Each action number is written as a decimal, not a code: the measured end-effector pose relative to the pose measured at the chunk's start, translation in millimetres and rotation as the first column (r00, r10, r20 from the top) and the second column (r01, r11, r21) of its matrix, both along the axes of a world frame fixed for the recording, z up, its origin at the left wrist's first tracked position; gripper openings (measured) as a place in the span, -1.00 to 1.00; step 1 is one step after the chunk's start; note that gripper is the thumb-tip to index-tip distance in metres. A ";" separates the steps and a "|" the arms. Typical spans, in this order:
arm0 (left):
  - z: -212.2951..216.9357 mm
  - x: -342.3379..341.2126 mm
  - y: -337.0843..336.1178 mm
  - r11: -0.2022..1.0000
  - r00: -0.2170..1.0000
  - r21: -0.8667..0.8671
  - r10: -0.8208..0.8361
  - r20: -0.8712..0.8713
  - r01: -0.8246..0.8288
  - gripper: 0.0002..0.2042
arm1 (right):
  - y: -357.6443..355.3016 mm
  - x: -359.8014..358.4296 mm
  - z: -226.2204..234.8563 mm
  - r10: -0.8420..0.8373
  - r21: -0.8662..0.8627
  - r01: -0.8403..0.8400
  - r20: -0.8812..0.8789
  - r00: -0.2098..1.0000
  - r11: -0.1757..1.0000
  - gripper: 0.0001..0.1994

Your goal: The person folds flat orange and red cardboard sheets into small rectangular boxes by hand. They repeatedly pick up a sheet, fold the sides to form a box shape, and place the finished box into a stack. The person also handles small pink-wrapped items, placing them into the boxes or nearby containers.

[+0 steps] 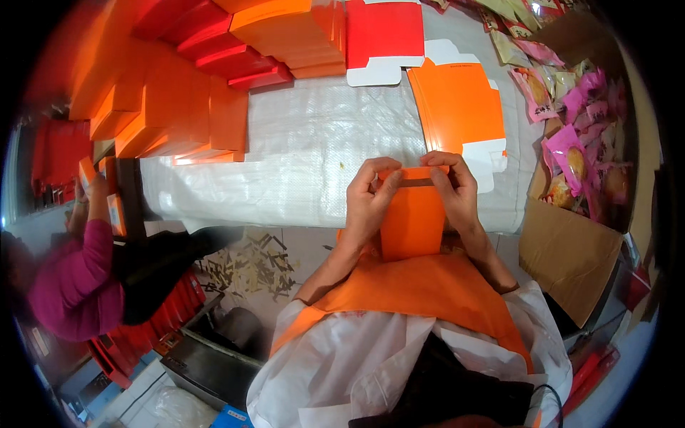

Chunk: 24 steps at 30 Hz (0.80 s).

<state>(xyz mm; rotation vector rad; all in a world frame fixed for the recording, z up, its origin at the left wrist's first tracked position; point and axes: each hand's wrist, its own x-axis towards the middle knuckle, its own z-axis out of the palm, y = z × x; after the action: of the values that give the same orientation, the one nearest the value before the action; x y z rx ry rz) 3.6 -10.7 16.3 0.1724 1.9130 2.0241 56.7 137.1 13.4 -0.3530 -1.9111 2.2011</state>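
I hold a small orange cardboard box [412, 217] upright in front of me, above the table's near edge. My left hand [369, 196] grips its left side, fingers curled at the top flap. My right hand [454, 189] grips its right side, fingers pressing the top flap near the rim. A stack of flat orange box blanks [457, 103] lies on the white woven cloth [314, 150] just beyond my hands.
Stacks of orange and red flat boxes [214, 78] fill the table's far left. A red and white blank [384, 39] lies at the back. A cardboard carton [571, 242] with pink snack packets [571, 153] stands to the right. A person in a pink sleeve [78, 278] works at the left. Paper scraps [260, 264] litter the floor.
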 end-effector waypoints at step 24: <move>-9.3 27.0 -45.6 0.993 0.991 -0.031 0.115 0.065 -0.113 -0.50 | -0.1 -22.2 14.0 -0.016 -0.014 0.014 -0.156 0.988 1.000 -0.83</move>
<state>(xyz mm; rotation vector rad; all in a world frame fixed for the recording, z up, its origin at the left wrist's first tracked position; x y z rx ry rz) 30.5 -56.3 7.0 -0.0115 1.9494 2.0472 34.5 137.0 27.5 -0.1896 -1.8074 2.1633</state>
